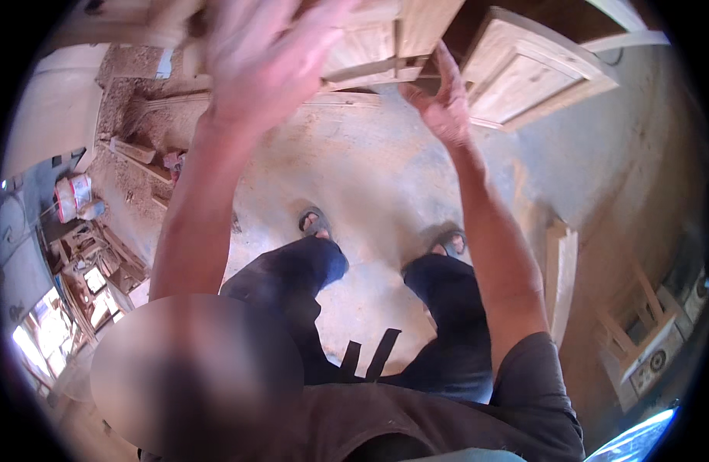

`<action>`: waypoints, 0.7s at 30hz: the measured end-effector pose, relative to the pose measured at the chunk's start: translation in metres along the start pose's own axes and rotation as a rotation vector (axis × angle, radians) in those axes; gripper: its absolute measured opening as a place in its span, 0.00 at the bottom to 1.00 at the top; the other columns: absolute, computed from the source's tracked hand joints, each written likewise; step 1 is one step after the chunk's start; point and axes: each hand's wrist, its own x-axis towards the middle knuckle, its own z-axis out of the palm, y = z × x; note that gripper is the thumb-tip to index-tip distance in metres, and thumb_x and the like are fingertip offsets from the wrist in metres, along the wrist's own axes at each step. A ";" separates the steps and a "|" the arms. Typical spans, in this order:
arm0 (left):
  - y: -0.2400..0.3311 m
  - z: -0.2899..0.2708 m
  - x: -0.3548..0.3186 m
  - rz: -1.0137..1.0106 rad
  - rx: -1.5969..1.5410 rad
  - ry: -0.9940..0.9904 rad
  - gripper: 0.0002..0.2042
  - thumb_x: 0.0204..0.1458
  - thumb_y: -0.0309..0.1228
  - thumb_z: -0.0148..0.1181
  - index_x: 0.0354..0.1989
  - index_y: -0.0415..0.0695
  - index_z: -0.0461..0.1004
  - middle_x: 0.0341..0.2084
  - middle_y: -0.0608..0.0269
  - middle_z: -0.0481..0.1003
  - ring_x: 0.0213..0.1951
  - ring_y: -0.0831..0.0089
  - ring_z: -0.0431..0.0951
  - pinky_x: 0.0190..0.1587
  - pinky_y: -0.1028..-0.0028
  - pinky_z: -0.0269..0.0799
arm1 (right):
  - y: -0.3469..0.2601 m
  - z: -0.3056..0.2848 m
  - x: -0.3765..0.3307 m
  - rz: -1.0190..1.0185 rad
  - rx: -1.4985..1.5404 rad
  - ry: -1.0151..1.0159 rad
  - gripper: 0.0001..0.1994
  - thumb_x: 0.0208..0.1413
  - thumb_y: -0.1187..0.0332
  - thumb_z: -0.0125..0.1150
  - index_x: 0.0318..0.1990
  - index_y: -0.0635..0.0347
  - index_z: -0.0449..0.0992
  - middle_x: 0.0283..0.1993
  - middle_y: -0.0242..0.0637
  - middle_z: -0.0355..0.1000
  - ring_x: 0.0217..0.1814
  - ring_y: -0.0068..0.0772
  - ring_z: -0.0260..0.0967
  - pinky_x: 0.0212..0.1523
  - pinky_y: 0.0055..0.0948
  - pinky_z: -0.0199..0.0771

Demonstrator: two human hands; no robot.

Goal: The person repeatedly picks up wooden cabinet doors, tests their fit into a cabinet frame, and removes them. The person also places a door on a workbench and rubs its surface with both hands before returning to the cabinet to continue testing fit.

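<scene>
Blurred by motion, my left hand [274, 65] is raised at the top of the view, its fingers stretched out and spread in front of a pale wooden cabinet [362, 48]. Nothing shows in its grasp. My right hand [447, 104] is open, thumb and finger apart, at the cabinet's right side. Just right of it, a panelled wooden door [530, 77] stands swung out at an angle, with a dark gap behind. Whether my right fingertips touch the cabinet or the door, I cannot tell.
Sawdust and wood scraps [131, 154] lie on the floor at the left, with a heap of offcuts [100, 262] farther back. A wooden board [561, 277] is to my right. Beyond it sits a wooden frame [639, 339]. My sandalled feet stand on the concrete floor [354, 177].
</scene>
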 end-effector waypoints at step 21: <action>-0.018 0.079 -0.135 -1.171 -0.542 0.446 0.05 0.56 0.22 0.64 0.37 0.34 0.83 0.31 0.51 0.83 0.33 0.72 0.81 0.40 0.73 0.75 | 0.060 0.048 0.070 0.257 0.651 0.158 0.21 0.31 0.90 0.53 0.37 0.66 0.79 0.30 0.31 0.73 0.29 0.28 0.69 0.29 0.25 0.68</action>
